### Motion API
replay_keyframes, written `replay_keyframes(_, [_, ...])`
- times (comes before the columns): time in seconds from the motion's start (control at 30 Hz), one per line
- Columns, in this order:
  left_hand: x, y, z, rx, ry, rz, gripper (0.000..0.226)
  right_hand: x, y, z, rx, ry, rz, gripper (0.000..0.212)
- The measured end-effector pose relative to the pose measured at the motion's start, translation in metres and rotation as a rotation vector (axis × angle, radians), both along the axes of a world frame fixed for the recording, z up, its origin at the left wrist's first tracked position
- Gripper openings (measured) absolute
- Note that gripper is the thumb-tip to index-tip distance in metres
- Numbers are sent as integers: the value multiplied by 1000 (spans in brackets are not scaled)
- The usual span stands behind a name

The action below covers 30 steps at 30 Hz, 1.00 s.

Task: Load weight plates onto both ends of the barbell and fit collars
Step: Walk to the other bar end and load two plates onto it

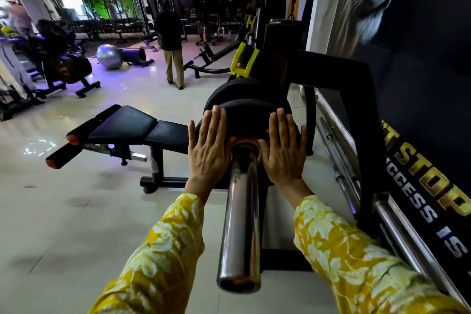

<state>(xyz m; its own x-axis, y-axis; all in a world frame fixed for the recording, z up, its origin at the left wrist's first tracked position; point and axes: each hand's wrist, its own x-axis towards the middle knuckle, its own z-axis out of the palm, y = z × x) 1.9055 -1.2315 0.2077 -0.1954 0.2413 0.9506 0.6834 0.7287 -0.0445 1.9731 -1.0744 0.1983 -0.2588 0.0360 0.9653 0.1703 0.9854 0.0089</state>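
The chrome barbell sleeve [240, 214] points straight at me in the middle of the head view. A small black weight plate [246, 120] with a red hub sits on it, and a larger black plate [229, 90] sits behind that one. My left hand [207, 146] presses flat on the small plate's left side, fingers straight. My right hand [284, 148] presses flat on its right side the same way. The bar lies in a black rack [339, 79]. I see no collar on the sleeve.
A black padded bench [132, 127] stands left of the bar. Spare chrome bars [341, 160] lie along the wall on the right. A person [170, 41] stands further back by a grey exercise ball [109, 56] and other machines.
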Motion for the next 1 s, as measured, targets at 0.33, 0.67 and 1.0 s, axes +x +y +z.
replay_keyframes(0.33, [-68, 31, 2, 14, -32, -79, 59, -63, 27, 3, 2, -15, -63, 57])
replay_keyframes(0.67, [-74, 36, 0, 3, 39, -43, 58, -66, 30, 3, 18, -35, -104, 56])
replay_keyframes(1.0, [-34, -5, 36, 23, -405, -410, 53, -28, -1, 36, -314, -216, 240, 53])
